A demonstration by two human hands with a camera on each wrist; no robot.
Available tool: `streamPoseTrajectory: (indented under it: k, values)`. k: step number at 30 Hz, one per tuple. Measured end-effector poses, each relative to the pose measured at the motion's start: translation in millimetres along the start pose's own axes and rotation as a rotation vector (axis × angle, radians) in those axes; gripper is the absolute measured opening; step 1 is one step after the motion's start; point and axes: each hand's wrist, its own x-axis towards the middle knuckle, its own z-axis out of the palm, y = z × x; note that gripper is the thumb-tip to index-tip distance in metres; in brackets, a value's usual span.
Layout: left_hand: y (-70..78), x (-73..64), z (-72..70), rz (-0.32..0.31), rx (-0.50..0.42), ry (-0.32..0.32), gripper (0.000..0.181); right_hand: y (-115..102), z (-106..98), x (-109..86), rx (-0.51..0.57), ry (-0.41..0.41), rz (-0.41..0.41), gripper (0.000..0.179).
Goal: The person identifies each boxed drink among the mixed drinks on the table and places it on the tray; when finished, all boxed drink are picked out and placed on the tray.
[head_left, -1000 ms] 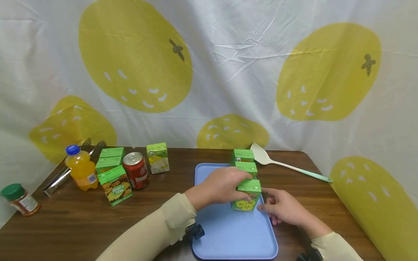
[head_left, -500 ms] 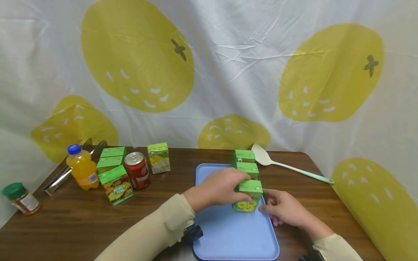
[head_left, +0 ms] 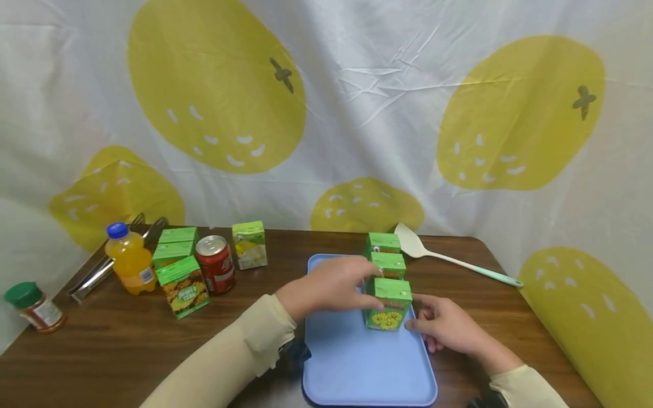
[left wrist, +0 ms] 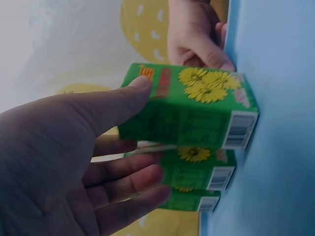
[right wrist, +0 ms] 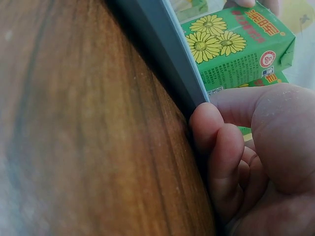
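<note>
Green front carton [head_left: 390, 309] between left hand [head_left: 334, 286] and right hand [head_left: 445, 325]

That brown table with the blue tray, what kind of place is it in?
Maybe a kitchen-like corner, though I can't be sure: a spatula and metal tongs are on the table, and a yellow-printed cloth hangs behind.

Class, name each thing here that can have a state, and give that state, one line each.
Tray: flat, right side up
Front carton: upright on the tray
Two cartons behind it: upright
Left hand: fingers relaxed beside the front carton
Right hand: pinching the tray's edge
Bottle: upright, capped
Jar: lidded
Can: upright
Four other cartons: upright
Tongs: tips apart
Spatula: lying
Curtain: creased
</note>
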Motion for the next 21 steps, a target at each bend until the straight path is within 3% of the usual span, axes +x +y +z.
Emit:
streamPoseTrajectory:
  k: [5, 10, 15, 21]
  values:
    - [-9.4, -4.3, -9.9, -0.014, 0.027, -0.006, 0.055, 0, -1, 0.1, -0.012, -0.002, -0.003, 0.087]
    - [-21.8, -12.0, -21.1, -0.061, 0.087, 0.034, 0.053, 1, -1, 0.9, -0.013, -0.002, -0.013, 0.086]
    - [-36.4, -21.6, -32.8, -0.093, 0.105, 0.111, 0.052, 1, 0, 1.1, -0.003, -0.003, -0.010, 0.086]
    - [-50.7, -32.8, -48.1, -0.125, 0.047, 0.213, 0.052, 1, 0, 0.7, -0.010, 0.001, -0.008, 0.086]
